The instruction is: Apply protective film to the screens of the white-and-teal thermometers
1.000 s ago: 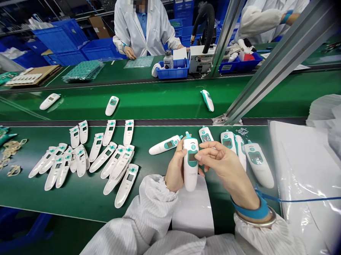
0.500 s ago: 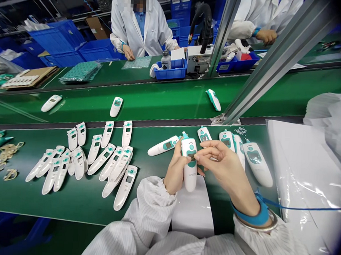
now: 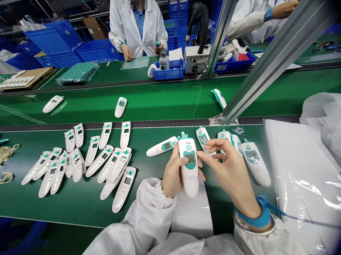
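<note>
My left hand (image 3: 172, 169) grips a white and teal ear thermometer (image 3: 187, 181) upright, with its teal-tipped probe at the top and its display facing me. My right hand (image 3: 228, 172) hangs open just right of it, with the fingertips close to the thermometer's side but apparently not touching it. Behind that hand lie several similar thermometers, the largest (image 3: 255, 164) near the belt's right side. Another (image 3: 161, 148) lies just left of the held one. Many more (image 3: 100, 160) are lined up on the green belt to the left.
A stack of plastic-wrapped white sheets (image 3: 302, 180) lies to my right. Circuit boards and tan pieces (image 3: 0, 160) sit at far left. A second belt carries a few thermometers (image 3: 120, 107). Beyond it, a co-worker (image 3: 135, 26) works among blue crates.
My right fingertips have drawn back from the thermometer's display, which is now uncovered. A thermometer on the farther belt has moved to the right.
</note>
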A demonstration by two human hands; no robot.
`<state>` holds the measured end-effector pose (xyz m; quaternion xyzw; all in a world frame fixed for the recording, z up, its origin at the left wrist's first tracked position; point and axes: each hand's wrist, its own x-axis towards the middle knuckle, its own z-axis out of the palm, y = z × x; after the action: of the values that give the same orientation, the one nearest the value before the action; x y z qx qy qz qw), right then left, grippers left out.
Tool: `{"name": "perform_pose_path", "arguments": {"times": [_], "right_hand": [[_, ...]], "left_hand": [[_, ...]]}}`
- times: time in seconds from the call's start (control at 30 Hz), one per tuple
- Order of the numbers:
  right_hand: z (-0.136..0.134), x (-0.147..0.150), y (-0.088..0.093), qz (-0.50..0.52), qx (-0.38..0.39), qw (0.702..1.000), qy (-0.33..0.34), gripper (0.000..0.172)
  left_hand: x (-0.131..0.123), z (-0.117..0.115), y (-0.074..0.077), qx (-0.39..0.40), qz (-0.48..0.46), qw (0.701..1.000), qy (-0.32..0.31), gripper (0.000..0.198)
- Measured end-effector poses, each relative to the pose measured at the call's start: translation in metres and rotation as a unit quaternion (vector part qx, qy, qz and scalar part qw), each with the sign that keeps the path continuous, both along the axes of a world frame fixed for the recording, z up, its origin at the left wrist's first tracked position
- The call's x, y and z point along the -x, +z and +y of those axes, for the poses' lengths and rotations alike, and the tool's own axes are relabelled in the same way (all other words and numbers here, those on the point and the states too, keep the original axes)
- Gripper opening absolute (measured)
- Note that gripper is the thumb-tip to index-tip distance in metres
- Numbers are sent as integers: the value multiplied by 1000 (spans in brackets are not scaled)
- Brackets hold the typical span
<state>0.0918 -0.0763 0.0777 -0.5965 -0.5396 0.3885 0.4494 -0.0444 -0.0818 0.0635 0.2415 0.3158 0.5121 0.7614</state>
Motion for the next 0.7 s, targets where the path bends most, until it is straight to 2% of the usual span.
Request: {"name": "perform_pose_path", "arguments": {"times": [0.07, 0.2, 0.3, 0.4, 0.57, 0.7], "right_hand": [[3, 0, -3, 84, 39, 995, 24, 25], [5, 12, -7, 173, 74, 979, 75, 43], [8, 15, -9, 201, 117, 965, 120, 34], [12, 8, -11, 229, 173, 948, 140, 32], [17, -1, -11, 289, 175, 932, 132, 36], [19, -5, -4, 208, 115, 958, 159, 43]], "left_hand": [[-2, 2, 2, 0, -35, 999, -5, 57], [-10, 2, 5, -4, -43, 999, 16, 37], [-16, 3, 6, 9, -28, 999, 36, 33], [-19, 10, 5, 34, -28, 999, 10, 43], [-20, 26, 8, 90, -39, 995, -27, 44], [-25, 33, 15, 80, -39, 996, -24, 43]]}}
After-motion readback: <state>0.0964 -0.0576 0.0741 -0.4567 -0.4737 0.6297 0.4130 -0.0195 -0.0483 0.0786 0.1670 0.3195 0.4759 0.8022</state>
